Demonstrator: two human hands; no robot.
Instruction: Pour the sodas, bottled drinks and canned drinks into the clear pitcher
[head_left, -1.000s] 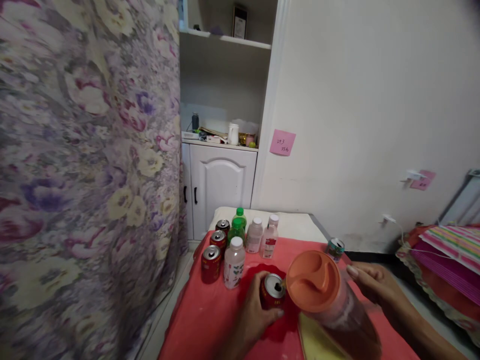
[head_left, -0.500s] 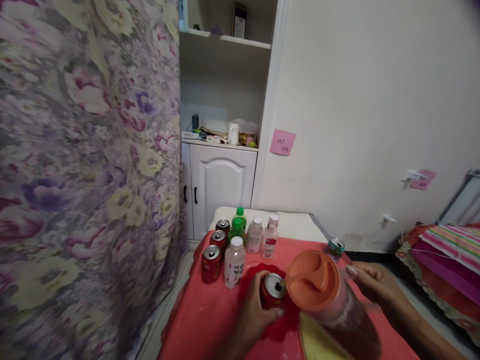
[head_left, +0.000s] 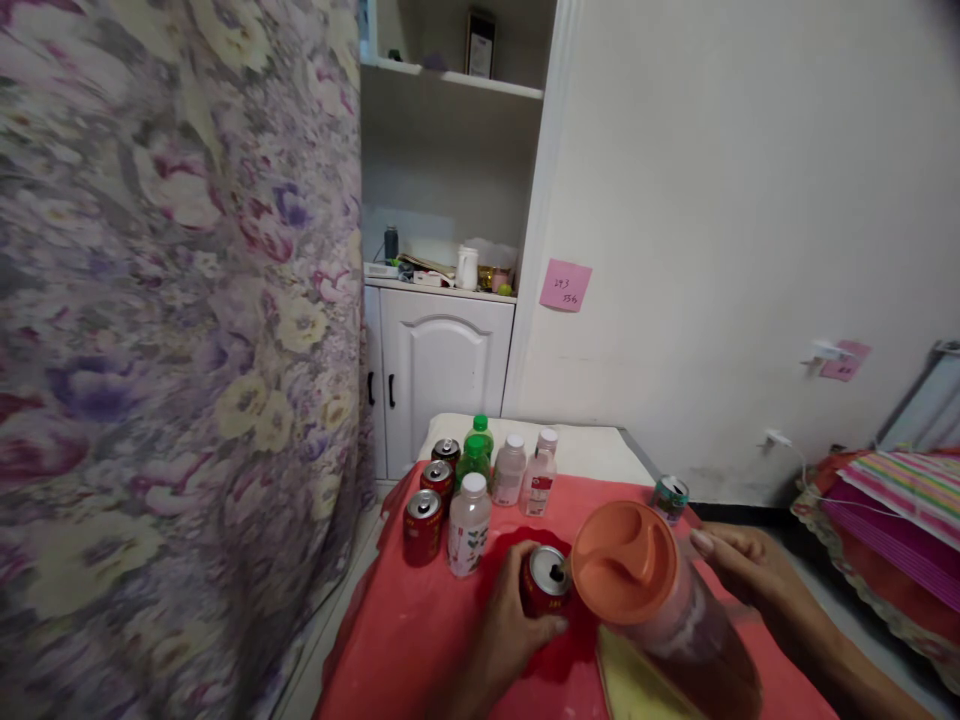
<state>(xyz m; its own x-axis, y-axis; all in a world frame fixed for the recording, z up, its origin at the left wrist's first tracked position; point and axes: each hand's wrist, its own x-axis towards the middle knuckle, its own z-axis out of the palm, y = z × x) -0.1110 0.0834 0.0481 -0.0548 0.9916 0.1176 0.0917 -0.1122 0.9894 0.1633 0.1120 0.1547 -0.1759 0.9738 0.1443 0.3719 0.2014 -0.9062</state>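
My left hand (head_left: 504,620) is wrapped round a red drink can (head_left: 544,598), which stands upright with its top opening showing. At the right, my right hand (head_left: 739,565) grips the handle side of a clear pitcher (head_left: 686,645) with an orange lid (head_left: 626,562). The pitcher is tilted toward the can, its spout at the can's opening. Dark liquid shows inside the pitcher. Under the can lies a red plate or mat (head_left: 581,635); its exact kind is hard to make out. A folded yellow cloth (head_left: 637,685) lies partly beneath the pitcher.
Red cans (head_left: 422,528) line the table's left side, beside a white-capped bottle (head_left: 469,530). Behind are green-capped bottles (head_left: 474,462) and more white-capped bottles (head_left: 510,472). A teal can (head_left: 670,498) stands at the back right. A floral curtain (head_left: 180,350) hangs left of the red-covered table (head_left: 375,640).
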